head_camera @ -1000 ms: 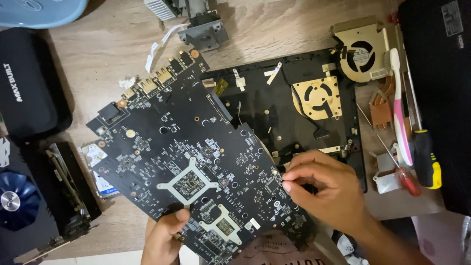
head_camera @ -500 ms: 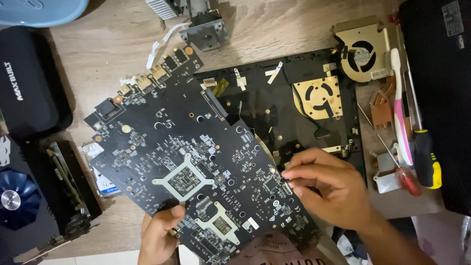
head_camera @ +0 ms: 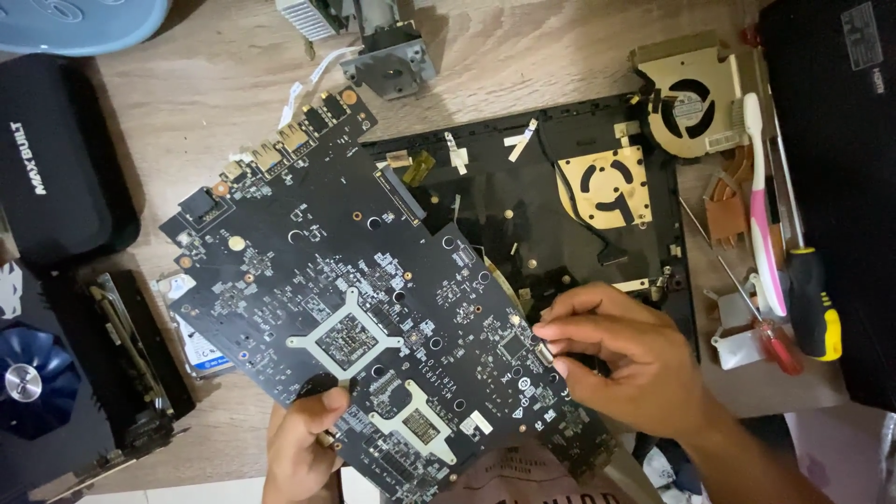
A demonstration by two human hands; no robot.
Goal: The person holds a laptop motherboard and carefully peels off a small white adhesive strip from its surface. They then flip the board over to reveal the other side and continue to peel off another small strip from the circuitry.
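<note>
Surface: pale wood-grain surface (head_camera: 215, 103), crowded on every side; nothing of the room beyond it showed.

Main item: large black circuit board (head_camera: 364, 317), lying tilted and slantwise from upper left to lower right, its port edge toward the top left, partly overlapping the black laptop base shell (head_camera: 532, 205) behind it.

Left hand (head_camera: 303, 448): at the board's lower edge, fingers curled up around that edge with the thumb on the board's face — holding it from below.

Right hand (head_camera: 625, 359): at the board's right edge, thumb and forefinger pressed together on a small silver-coloured part (head_camera: 544, 352) at that edge; remaining fingers loosely curled.

Surroundings:
- Gold cooling fan (head_camera: 689, 103) at the shell's upper right corner.
- White-and-pink toothbrush (head_camera: 761, 205) and yellow-and-black screwdriver (head_camera: 810, 299), just right of the shell; red-handled screwdriver (head_camera: 767, 338) beside them.
- Black zip case (head_camera: 51, 168) far left, blue-fanned graphics card (head_camera: 37, 387) below it.
- Grey metal bracket (head_camera: 392, 61) near the top edge.

Open room: a bare strip of wood at upper left — elsewhere the board's edges met or neared other items.
</note>
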